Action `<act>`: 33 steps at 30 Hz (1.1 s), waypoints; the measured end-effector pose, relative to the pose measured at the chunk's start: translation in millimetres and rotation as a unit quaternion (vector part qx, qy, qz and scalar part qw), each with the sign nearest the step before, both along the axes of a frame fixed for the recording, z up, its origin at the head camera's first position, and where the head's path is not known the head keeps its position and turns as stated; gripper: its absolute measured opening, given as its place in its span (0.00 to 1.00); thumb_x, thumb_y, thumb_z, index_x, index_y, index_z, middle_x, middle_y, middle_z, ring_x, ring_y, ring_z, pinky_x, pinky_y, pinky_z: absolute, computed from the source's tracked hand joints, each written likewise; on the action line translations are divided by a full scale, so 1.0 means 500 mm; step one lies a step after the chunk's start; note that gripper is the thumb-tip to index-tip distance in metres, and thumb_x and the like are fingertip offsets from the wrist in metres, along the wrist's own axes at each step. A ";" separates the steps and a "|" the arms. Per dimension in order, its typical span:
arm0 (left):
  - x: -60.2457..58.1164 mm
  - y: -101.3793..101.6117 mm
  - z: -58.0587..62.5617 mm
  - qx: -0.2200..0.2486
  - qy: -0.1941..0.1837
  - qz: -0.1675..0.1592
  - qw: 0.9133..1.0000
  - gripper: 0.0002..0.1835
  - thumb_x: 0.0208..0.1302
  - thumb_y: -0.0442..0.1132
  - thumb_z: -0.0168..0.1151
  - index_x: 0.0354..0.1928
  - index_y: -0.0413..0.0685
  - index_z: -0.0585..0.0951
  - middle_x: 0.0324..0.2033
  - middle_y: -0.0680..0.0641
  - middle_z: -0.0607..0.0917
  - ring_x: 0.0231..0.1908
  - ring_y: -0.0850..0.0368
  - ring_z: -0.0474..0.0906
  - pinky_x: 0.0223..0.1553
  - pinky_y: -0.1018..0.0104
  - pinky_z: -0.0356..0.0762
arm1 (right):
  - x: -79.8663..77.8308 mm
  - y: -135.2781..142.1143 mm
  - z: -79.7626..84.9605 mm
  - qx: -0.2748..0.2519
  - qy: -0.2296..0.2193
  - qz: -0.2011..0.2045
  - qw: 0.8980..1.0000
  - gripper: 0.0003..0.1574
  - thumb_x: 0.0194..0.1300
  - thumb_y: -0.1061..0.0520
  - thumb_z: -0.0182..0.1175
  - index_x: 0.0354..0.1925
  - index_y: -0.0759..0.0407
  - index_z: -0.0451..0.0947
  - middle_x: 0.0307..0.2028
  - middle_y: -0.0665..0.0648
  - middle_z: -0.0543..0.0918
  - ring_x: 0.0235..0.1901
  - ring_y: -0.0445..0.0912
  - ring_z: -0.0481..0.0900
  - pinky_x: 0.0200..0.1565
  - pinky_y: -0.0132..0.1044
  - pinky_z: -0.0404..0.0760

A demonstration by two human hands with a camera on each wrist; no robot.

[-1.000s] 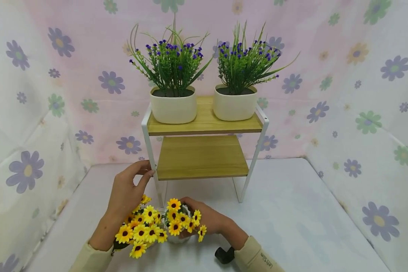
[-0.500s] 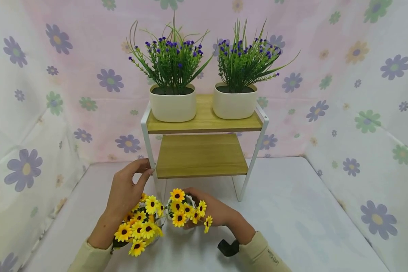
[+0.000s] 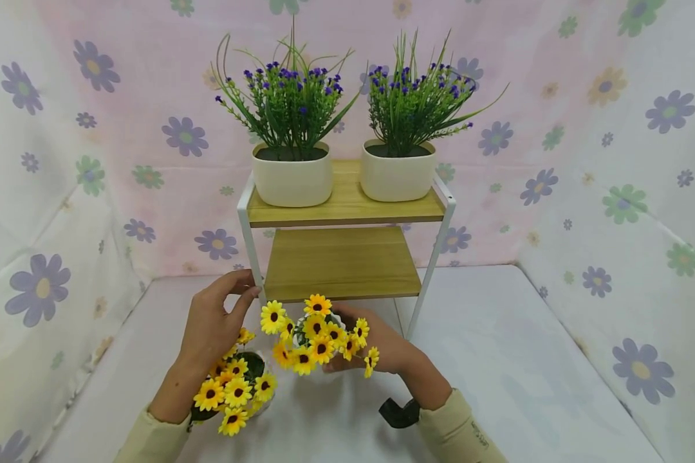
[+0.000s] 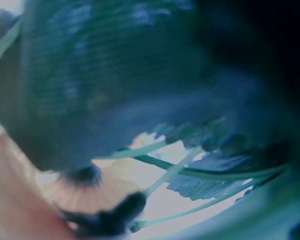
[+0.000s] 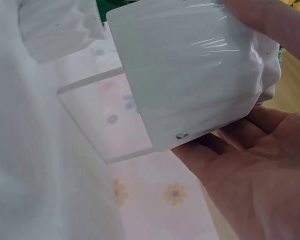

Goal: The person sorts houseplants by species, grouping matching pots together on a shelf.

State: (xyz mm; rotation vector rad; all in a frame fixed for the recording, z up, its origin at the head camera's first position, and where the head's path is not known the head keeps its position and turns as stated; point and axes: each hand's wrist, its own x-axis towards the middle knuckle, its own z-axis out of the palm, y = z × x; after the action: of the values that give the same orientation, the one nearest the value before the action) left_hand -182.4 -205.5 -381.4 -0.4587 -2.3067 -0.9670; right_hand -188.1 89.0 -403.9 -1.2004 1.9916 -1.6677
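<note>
My right hand (image 3: 376, 344) grips a white flower pot (image 5: 190, 75) of yellow artificial daisies (image 3: 321, 348). The right wrist view shows the ribbed pot tilted and held up off the table, thumb on one side and fingers on the other. At the left, my left hand (image 3: 211, 325) pinches the white left post (image 3: 248, 238) of a two-tier wooden shelf (image 3: 342, 260). Below that hand stands a second white pot (image 5: 62, 30) with yellow daisies (image 3: 237, 391). The left wrist view is mostly blurred dark leaves (image 4: 110, 70) and stems.
Two cream planters (image 3: 293, 183) with purple flowers and grass stand on the shelf's top board (image 3: 347, 209). The lower board shows bare wood. A white cloth covers the table (image 3: 498, 360), and flower-printed fabric (image 3: 625, 244) encloses the back and sides. A black wrist device (image 3: 398, 413) sits by the right sleeve.
My right hand has raised the daisy pot and carried it right, towards the shelf's lower board. Its flowers have come apart from the second pot's. My left hand stays on the post.
</note>
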 end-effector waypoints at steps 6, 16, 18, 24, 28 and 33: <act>-0.001 -0.001 0.000 0.000 -0.004 0.000 1.000 0.17 0.68 0.34 0.65 0.57 0.50 0.81 0.44 0.49 0.88 0.43 0.51 0.84 0.52 0.41 0.78 | 0.009 0.016 0.032 -0.001 -0.001 -0.049 0.999 0.49 0.54 0.61 0.77 0.69 0.46 0.66 0.60 0.51 0.77 0.58 0.49 0.78 0.60 0.41 0.78; 0.000 -0.002 -0.002 -0.006 -0.009 0.007 1.000 0.18 0.67 0.35 0.65 0.58 0.50 0.80 0.45 0.50 0.87 0.44 0.53 0.84 0.52 0.45 0.79 | 0.042 0.046 0.107 -0.027 0.011 -0.154 0.988 0.46 0.53 0.64 0.76 0.67 0.52 0.70 0.58 0.53 0.80 0.55 0.50 0.81 0.58 0.40 0.80; -0.001 -0.002 -0.002 -0.004 -0.009 0.007 1.000 0.18 0.67 0.35 0.65 0.58 0.50 0.80 0.45 0.50 0.87 0.44 0.52 0.84 0.52 0.44 0.79 | 0.043 0.052 0.115 -0.032 0.019 -0.174 0.984 0.44 0.54 0.63 0.76 0.67 0.54 0.70 0.58 0.54 0.80 0.55 0.50 0.81 0.56 0.40 0.81; -0.001 -0.003 -0.002 -0.004 -0.006 0.006 1.000 0.17 0.67 0.34 0.65 0.57 0.51 0.81 0.44 0.50 0.87 0.43 0.53 0.84 0.51 0.46 0.80 | 0.038 0.068 0.115 -0.047 0.027 -0.236 0.970 0.42 0.54 0.61 0.77 0.65 0.49 0.73 0.58 0.50 0.81 0.56 0.48 0.80 0.55 0.40 0.81; -0.001 -0.001 -0.001 -0.004 0.001 0.002 1.000 0.17 0.67 0.33 0.65 0.57 0.50 0.81 0.44 0.50 0.87 0.43 0.53 0.84 0.50 0.46 0.80 | 0.031 0.074 0.104 -0.038 0.042 -0.280 0.958 0.42 0.55 0.54 0.77 0.66 0.42 0.72 0.58 0.47 0.81 0.56 0.46 0.80 0.55 0.41 0.81; 0.000 -0.001 -0.002 -0.001 0.000 0.003 1.000 0.17 0.67 0.32 0.65 0.57 0.50 0.81 0.44 0.50 0.87 0.43 0.53 0.84 0.50 0.46 0.80 | 0.022 0.075 0.094 -0.030 0.051 -0.328 0.943 0.42 0.56 0.50 0.76 0.66 0.38 0.71 0.57 0.44 0.81 0.54 0.43 0.81 0.55 0.42 0.81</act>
State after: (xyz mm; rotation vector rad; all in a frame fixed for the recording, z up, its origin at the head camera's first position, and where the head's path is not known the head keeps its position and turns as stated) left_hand -182.6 -205.8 -382.5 -0.4533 -2.3080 -0.9616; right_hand -177.3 126.3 -356.9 -0.6726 2.6152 -1.9870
